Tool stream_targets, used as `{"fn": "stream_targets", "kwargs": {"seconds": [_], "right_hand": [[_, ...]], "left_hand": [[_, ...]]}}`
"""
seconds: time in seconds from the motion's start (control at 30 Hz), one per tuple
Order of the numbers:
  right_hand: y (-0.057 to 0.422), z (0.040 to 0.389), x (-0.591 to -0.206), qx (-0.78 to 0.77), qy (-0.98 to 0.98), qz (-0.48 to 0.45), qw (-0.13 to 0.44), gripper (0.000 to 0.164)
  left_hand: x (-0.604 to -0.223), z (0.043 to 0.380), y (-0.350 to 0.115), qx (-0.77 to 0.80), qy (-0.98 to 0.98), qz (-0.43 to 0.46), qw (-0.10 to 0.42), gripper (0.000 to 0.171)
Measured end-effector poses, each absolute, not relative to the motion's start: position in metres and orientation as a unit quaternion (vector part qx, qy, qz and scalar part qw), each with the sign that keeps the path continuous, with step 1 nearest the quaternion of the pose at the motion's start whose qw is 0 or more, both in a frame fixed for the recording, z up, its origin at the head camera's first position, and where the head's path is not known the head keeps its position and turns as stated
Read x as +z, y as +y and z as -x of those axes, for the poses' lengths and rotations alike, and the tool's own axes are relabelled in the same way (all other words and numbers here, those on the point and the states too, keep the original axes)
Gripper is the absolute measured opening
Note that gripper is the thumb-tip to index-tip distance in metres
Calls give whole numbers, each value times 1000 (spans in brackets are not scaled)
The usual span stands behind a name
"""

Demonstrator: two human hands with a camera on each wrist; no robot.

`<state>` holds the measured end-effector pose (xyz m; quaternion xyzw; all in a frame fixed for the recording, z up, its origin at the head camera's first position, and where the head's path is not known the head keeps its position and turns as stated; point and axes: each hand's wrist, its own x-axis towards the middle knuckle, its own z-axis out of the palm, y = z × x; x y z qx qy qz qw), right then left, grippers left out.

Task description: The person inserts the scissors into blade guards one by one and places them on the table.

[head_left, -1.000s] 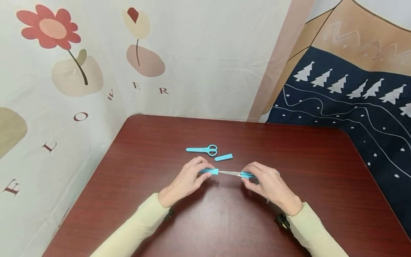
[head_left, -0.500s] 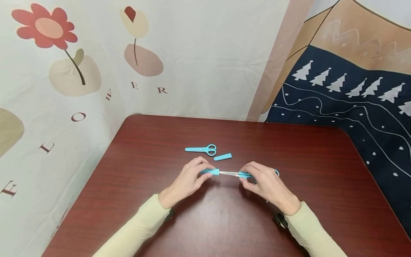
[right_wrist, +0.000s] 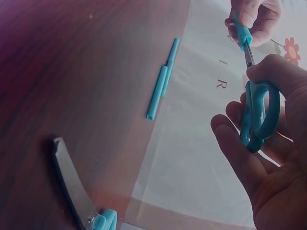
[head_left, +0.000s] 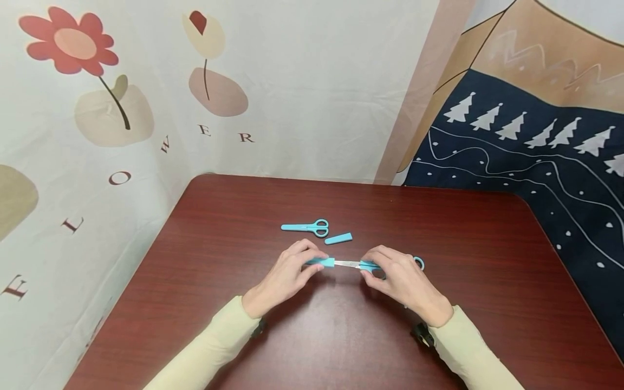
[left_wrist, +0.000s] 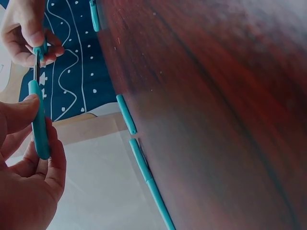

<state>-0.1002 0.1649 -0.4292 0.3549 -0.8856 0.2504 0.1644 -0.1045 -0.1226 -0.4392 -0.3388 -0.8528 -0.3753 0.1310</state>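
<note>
My left hand (head_left: pixel 285 271) pinches a light-blue scissor sheath (head_left: pixel 329 262) between thumb and fingers, its mouth facing right. With thumb and fingers, my right hand (head_left: pixel 407 279) grips a pair of blue-handled scissors (head_left: pixel 347 264) near the pivot, blades together and pointing left. The front of the blades is inside the sheath; a length of bare metal shows between the two hands. In the right wrist view the finger loops (right_wrist: pixel 274 112) hang over the palm, with no finger through them. Both things are held above the table.
Beyond the hands lie a sheathed pair of blue scissors (head_left: pixel 301 227) and a loose blue sheath (head_left: pixel 338 238). A bare-bladed pair of scissors (right_wrist: pixel 76 184) rests on the brown table (head_left: pixel 312 352), mostly hidden under my right hand in the head view. Printed cloths hang behind.
My right hand has moved left, pushing the blades deeper into the sheath, so less metal shows. My left hand has stayed nearly in place.
</note>
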Motion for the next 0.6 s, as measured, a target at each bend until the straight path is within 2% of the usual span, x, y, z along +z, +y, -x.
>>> {"fn": "stream_targets", "kwargs": {"seconds": [0.6], "right_hand": [[158,101,-427,249,-880,-368,165,21]], "left_hand": [[-439,103,-121,-383,-845,346,136,23]]}}
